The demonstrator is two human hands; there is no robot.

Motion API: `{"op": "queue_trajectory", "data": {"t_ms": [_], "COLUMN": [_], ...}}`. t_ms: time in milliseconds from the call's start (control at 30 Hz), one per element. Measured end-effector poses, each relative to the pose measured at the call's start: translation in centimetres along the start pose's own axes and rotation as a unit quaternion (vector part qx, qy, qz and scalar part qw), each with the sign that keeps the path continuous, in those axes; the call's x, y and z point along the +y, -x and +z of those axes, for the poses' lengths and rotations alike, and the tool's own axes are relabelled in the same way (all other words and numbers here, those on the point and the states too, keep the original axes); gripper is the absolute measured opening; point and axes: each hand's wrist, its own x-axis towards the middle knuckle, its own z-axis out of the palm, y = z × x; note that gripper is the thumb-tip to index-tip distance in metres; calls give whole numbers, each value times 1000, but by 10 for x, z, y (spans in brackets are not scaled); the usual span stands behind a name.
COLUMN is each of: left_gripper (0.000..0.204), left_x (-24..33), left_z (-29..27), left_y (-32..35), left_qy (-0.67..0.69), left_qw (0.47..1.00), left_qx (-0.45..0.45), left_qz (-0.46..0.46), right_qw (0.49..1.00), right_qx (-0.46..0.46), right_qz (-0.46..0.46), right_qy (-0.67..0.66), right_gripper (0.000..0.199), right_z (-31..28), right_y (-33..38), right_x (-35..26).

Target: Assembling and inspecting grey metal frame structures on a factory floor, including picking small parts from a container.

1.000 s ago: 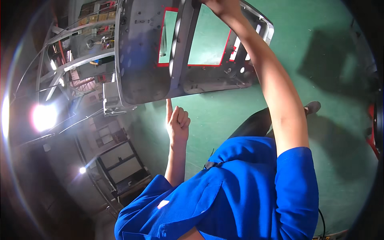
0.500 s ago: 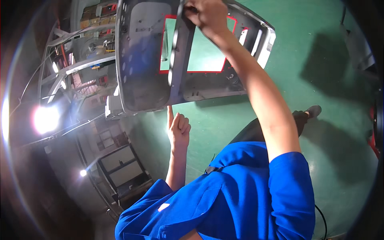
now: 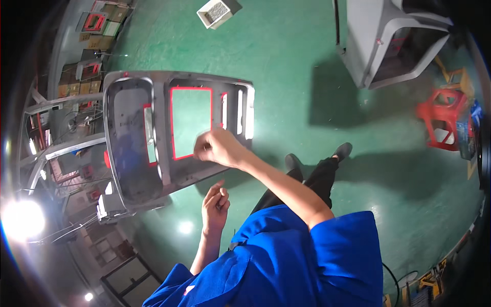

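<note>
A large grey moulded panel [image 3: 162, 117] stands in front of me, with a deep recess on its left and cut-out openings edged in red. Over the lower right corner of the biggest opening is my right hand [image 3: 223, 147], its fingers curled into a pinch. Whatever lies between those fingertips, if anything, is hidden. Below the panel's near edge, my left hand [image 3: 215, 209] is raised with its index finger partly extended and the other fingers curled in. Nothing shows in it, and it appears apart from the panel.
Another grey moulded housing [image 3: 371, 48] stands at the far right, near a red plastic stool [image 3: 445, 115]. A pale box [image 3: 215, 13] sits on the green floor [image 3: 286, 61] at the far end. Left of the panel are a metal frame [image 3: 76, 146] and a bright lamp [image 3: 23, 220].
My view has swung, so the panel appears lower and farther left. My right hand has come down from the panel's upper middle bar toward me. My left index finger has left the panel's near edge.
</note>
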Motion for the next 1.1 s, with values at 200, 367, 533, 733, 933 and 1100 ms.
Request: {"op": "queue_trajectory", "data": {"t_ms": [200, 367, 533, 733, 933, 1100], "left_gripper": [37, 34, 34, 38, 31, 24], "left_x": [12, -4, -31, -54, -62, -78], "left_z": [108, 167, 219, 266, 324, 379], "left_y": [-29, -41, -38, -34, -25, -29], "left_qy": [-113, -153, -155, -147, -135, -144], "left_qw": [981, 962, 939, 941, 952, 937], "left_qx": [-151, -226, -306, -302, -265, -306], "left_qz": [50, 18, -26, -34, -76, -91], "right_qw": [992, 984, 976, 942, 920, 905], "right_qx": [-29, 27, 77, 150, 241, 404], "right_qz": [8, 34, 97, 99, 29, -71], "right_qy": [122, 175, 178, 282, 308, 110], "right_gripper": [16, 20, 23, 19, 13, 11], "right_z": [-78, -144, -190, -219, -254, -297], "right_y": [80, 110, 148, 181, 203, 237], "right_x": [-10, -45, -58, -62, -70, -81]}}
